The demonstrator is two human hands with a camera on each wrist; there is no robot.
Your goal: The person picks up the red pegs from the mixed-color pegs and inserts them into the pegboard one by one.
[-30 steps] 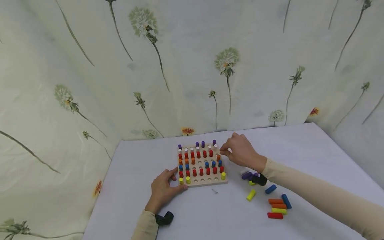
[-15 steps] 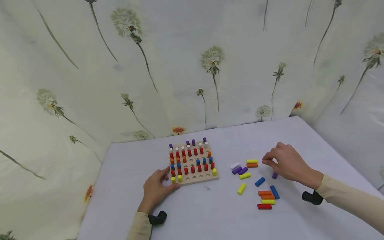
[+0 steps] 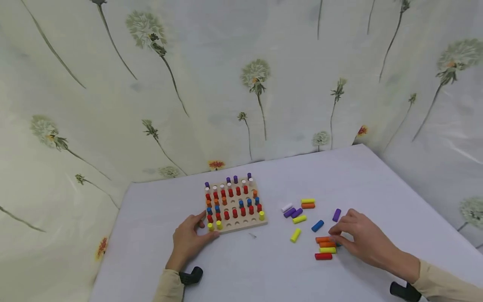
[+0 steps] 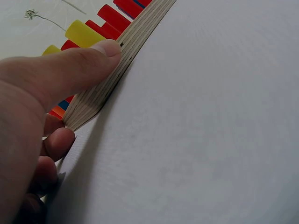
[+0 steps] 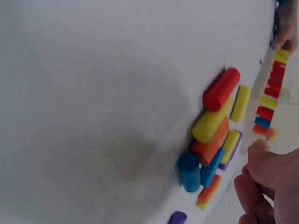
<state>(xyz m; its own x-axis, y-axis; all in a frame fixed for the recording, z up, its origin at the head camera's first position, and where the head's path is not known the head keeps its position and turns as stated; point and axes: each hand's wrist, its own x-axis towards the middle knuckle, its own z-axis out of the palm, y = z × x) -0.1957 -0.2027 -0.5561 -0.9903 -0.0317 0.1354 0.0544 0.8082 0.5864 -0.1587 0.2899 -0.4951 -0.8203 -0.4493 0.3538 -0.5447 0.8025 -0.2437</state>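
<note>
A wooden pegboard (image 3: 245,225) with rows of coloured pegs stands left of centre on the table. My left hand (image 3: 189,238) grips its near left corner. In the left wrist view, the thumb (image 4: 105,53) lies against the front edge, beside a yellow peg (image 4: 81,32), and the fingers are at the side. Over the loose pegs, my right hand (image 3: 364,241) hovers with fingers loosely curled. The right wrist view shows nothing between its thumb and fingers. Nearest to it are orange pegs (image 3: 323,239), a yellow peg (image 3: 327,250) and a blue peg (image 5: 189,172), partly hidden in the head view.
A red peg (image 3: 323,256) lies at the near side of the group. Purple pegs (image 3: 289,212), a white peg (image 3: 286,207) and several more are scattered between board and right hand. A small thin scrap (image 3: 252,235) lies before the board. Patterned cloth (image 3: 211,105) hangs behind the table.
My right hand has left the board's right side, swung right over the loose pegs, then come down nearer the orange pegs. My left hand stays at the board's corner. The head view has shifted right.
</note>
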